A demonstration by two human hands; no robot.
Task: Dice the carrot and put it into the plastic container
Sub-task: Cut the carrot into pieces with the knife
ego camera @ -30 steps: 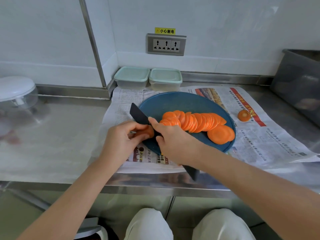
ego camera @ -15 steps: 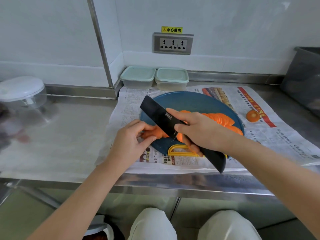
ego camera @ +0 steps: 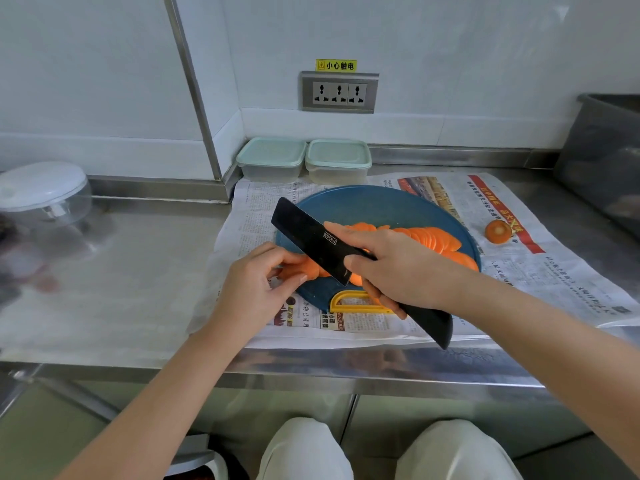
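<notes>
The uncut carrot piece (ego camera: 310,268) sits at the seven o'clock edge of the blue plate (ego camera: 381,206), pinched between the thumb and fingertips of my left hand (ego camera: 256,289). From it a row of overlapping carrot slices (ego camera: 433,240) runs across the plate toward three o'clock. My right hand (ego camera: 391,271) is curled round the black knife (ego camera: 311,237), forefinger stretched out on the blade. The blade is tilted, its tip pointing to ten o'clock over the plate and its heel right by the carrot piece; I cannot tell whether it touches. The handle juts out of my fist toward five o'clock. A yellow peeler (ego camera: 346,301) lies at the plate's six o'clock, partly under my right hand. Off the plate at three o'clock a cut carrot end (ego camera: 498,232) rests on the newspaper (ego camera: 536,271), which is spread under the plate on the steel desk (ego camera: 121,289). Beyond the plate at twelve o'clock two plastic containers (ego camera: 272,161) stand side by side against the wall, mint lids on. Far out at nine o'clock is a clear bowl with a white lid (ego camera: 41,192), and at two o'clock a grey bin (ego camera: 602,161).
</notes>
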